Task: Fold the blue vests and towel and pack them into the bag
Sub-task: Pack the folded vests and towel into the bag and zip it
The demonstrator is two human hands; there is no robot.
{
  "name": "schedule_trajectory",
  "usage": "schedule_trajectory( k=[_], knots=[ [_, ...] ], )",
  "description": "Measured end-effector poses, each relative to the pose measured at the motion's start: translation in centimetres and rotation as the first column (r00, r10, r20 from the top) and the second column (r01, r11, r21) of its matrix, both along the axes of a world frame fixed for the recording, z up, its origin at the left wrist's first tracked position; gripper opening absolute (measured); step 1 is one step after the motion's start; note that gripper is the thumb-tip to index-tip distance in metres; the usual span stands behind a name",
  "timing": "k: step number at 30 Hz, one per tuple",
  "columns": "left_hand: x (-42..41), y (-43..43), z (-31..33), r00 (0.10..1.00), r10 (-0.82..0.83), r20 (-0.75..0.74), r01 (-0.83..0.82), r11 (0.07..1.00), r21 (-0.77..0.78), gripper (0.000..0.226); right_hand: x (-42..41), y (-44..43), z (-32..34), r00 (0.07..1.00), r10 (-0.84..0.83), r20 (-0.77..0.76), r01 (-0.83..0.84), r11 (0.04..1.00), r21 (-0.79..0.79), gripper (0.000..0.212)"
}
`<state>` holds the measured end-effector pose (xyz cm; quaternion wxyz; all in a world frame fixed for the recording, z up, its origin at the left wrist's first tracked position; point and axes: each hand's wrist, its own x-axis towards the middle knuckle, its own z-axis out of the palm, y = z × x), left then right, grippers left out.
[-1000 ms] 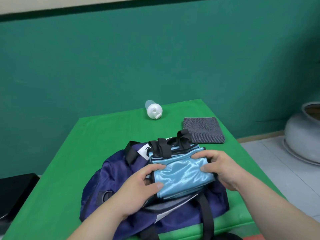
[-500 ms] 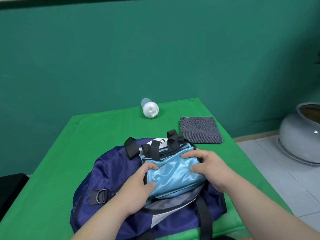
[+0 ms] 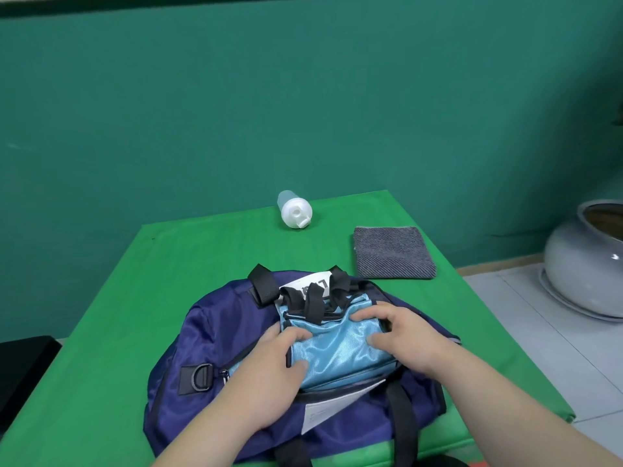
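— What does everything sit on, and what room is this?

— A counter (image 3: 202, 251) covered in a bright green cloth, smooth and matte, with its far edge against a flat teal wall (image 3: 303, 96). To the right lies a floor (image 3: 539, 332) of pale square tiles, where a round, glossy grey pot (image 3: 580, 264) stands. A black shape (image 3: 23, 365) sits low on the left; I cannot tell what it is.

— And on the cloth?

— A navy bag (image 3: 209, 332) of thin, slightly shiny fabric lies slumped near the front edge. It has black webbing handles (image 3: 313, 298), a metal D-ring (image 3: 202, 377) at its left end and a white label (image 3: 310, 284) by the far handles. Its top is open, and the blue vests (image 3: 337, 352) sit in the opening as a folded rectangular bundle, satiny and light blue with dark trim.

— The hands?

— The left hand (image 3: 266, 375) grips the bundle's left edge, fingers over the top and thumb on the face. The right hand (image 3: 404, 335) holds the right side, fingers curled at the far corner and thumb pressing the sheen.

— The towel?

— The towel (image 3: 392, 252) lies folded square on the counter, beyond the bag to the right — dark grey and finely ribbed. A translucent bottle (image 3: 294, 210) with a white cap lies on its side near the wall.
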<state>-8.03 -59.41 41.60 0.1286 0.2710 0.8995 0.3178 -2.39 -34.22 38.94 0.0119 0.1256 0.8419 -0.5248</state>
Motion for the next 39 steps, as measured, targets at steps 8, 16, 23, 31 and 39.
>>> schedule_trajectory(
  k=[8,16,23,31,39],
  knots=[
    [-0.8,2.3,-1.5,0.683,-0.349,-0.642,0.235,0.937,-0.259,0.039,0.1,-0.3,1.0,0.999,-0.011,0.032,0.009,0.997,0.076,0.040],
    [-4.2,4.8,-2.2,0.715,-0.441,-0.542,0.225,0.880,-0.419,0.048,1.7,0.2,2.4,0.981,-0.066,0.181,-0.007,0.926,0.377,0.034],
    [-4.2,5.7,-1.9,0.734,-0.478,-0.482,0.259,0.854,-0.452,0.058,2.3,-1.7,5.3,0.886,0.025,0.462,-0.373,0.631,0.680,0.039],
    [-3.8,6.2,-1.7,0.736,-0.517,-0.436,0.285,0.822,-0.493,0.060,2.8,-2.8,8.3,0.904,0.046,0.425,-0.387,0.512,0.767,0.028],
    [-3.7,4.4,-2.9,0.716,-0.434,-0.547,0.260,0.893,-0.367,0.067,2.4,-1.7,5.7,0.984,0.008,0.180,-0.153,0.573,0.805,0.017]
  ],
)
